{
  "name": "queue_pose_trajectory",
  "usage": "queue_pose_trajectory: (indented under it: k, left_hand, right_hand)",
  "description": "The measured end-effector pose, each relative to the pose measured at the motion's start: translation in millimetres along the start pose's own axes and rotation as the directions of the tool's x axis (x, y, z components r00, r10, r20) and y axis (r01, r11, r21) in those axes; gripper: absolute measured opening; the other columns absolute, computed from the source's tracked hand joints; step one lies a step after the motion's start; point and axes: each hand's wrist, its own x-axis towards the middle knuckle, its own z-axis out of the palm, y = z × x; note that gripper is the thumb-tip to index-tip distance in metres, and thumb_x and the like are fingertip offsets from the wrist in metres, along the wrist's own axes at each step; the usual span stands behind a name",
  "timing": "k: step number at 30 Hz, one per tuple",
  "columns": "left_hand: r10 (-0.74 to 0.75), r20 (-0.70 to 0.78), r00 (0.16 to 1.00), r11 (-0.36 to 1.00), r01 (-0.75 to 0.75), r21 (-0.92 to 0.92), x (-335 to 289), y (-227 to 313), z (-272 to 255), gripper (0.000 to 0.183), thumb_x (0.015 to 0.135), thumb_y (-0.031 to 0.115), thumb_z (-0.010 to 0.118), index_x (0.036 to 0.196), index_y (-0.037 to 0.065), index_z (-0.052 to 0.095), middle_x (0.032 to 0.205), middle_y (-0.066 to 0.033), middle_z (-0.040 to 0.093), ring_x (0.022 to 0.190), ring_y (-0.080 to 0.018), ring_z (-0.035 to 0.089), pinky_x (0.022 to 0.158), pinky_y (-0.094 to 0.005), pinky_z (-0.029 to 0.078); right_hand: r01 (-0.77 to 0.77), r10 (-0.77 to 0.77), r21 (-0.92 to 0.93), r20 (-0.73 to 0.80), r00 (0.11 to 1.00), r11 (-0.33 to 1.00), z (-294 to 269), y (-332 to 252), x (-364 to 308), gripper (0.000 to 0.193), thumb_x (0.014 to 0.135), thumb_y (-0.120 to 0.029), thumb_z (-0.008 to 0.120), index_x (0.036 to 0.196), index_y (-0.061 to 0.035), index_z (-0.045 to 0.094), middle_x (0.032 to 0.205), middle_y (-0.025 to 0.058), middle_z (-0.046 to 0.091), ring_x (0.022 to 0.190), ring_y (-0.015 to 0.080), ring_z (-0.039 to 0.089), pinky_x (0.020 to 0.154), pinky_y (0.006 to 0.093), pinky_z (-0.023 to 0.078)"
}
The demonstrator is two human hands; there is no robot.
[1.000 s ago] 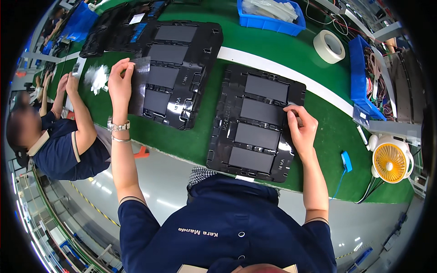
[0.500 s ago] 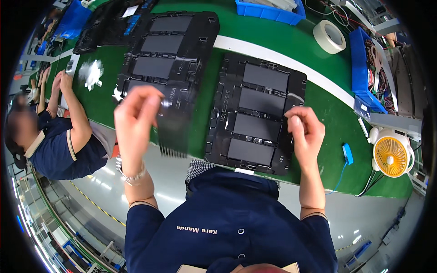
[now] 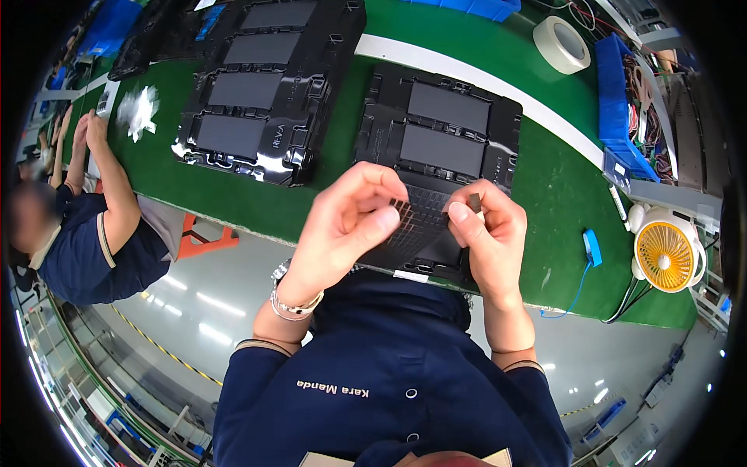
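Dark grey to black, one thin sheet (image 3: pixel 426 212), its face divided into rows of small rectangles by fine lines; the left edge shows a lighter, brownish grid where light catches it. Location: between the two hands, in front of the person's body, over the near part of a black plastic tray (image 3: pixel 373 117); whether it touches the tray cannot be told. Left hand (image 3: pixel 350 218): thumb and fingers pinching the sheet's left edge. Right hand (image 3: pixel 490 233): fingers curled, thumb and forefinger pinching a small dark piece (image 3: pixel 475 203) at the sheet's right side; whether they also grip the sheet cannot be told. Tray: moulded, glossy, with raised ribs and notched edges; two matt grey panels (image 3: pixel 449 109) lie plainly visible in its far half, the near half largely covered by hands and sheet. Second black tray (image 3: pixel 306 101), to the left, well apart from the sheet: same make, four grey panels in a row, bright glare along its near edge. Support: green table (image 3: pixel 568 202) with a white stripe. Also on it, to the right: a roll of cream tape (image 3: pixel 562 45), a blue bin (image 3: pixel 611 101) of wires, and a white fan (image 3: pixel 664 261) with a yellow front.
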Motion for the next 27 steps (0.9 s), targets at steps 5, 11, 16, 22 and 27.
queue_pose_trajectory:
  k: [5,11,16,22,27]
  left_hand:
    - [-0.215,0.196,0.957,0.974,0.224,-0.027,-1.6,-15.8,-3.9,0.018,0.086,0.01,0.071,0.096,0.004,0.057,0.085,0.0038,0.056,0.077,-0.0026,0.053,0.069,-0.0203,0.045]
    - [-0.217,0.122,0.968,0.975,0.21,0.07,-1.6,-12.8,-5.1,0.015,0.087,0.009,0.07,0.097,-0.001,0.065,0.089,0.0006,0.061,0.082,-0.0054,0.058,0.073,-0.0215,0.048]
    - [-0.17,0.115,0.979,0.985,0.164,0.059,0.2,-15.4,-5.5,0.012,0.087,0.006,0.068,0.096,-0.002,0.065,0.091,-0.0024,0.061,0.082,-0.0069,0.058,0.072,-0.0219,0.048]
    - [-0.143,0.104,0.984,0.989,0.138,0.058,0.0,-17.1,-3.0,0.009,0.086,0.002,0.067,0.093,-0.002,0.065,0.092,-0.0038,0.059,0.077,-0.0065,0.055,0.067,-0.0206,0.045]
    - [-0.148,0.096,0.984,0.988,0.142,0.059,0.3,-18.0,-1.1,0.008,0.086,0.0,0.066,0.093,-0.003,0.065,0.092,-0.0035,0.059,0.076,-0.006,0.055,0.066,-0.0202,0.044]
  right_hand:
    - [0.008,-0.006,-0.054,0.033,0.999,0.999,7.8,4.7,-3.9,0.013,0.091,-0.014,0.066,0.088,-0.0023,0.061,0.065,-0.0078,0.051,0.057,-0.0003,0.039,0.051,0.0181,0.031]
    - [0.15,-0.158,-0.352,0.006,0.987,0.924,7.6,3.0,-3.2,0.011,0.091,-0.011,0.064,0.092,-0.0004,0.061,0.07,0.0019,0.06,0.059,0.0049,0.051,0.053,0.0209,0.04]
    - [0.307,-0.283,-0.553,0.131,0.95,0.775,4.4,-1.4,-2.7,0.008,0.087,-0.008,0.067,0.086,-0.0004,0.065,0.072,0.0057,0.061,0.055,0.015,0.057,0.05,0.026,0.044]
    - [0.407,-0.377,-0.653,0.196,0.905,0.638,6.4,-0.5,-1.6,0.005,0.082,-0.005,0.068,0.085,-0.0024,0.065,0.068,0.0056,0.059,0.051,0.0182,0.055,0.047,0.0291,0.042]
    - [0.468,-0.46,-0.653,0.201,0.865,0.596,3.7,2.0,-2.9,0.006,0.081,-0.004,0.069,0.085,-0.0028,0.066,0.066,0.0048,0.057,0.048,0.0172,0.053,0.045,0.0297,0.04]
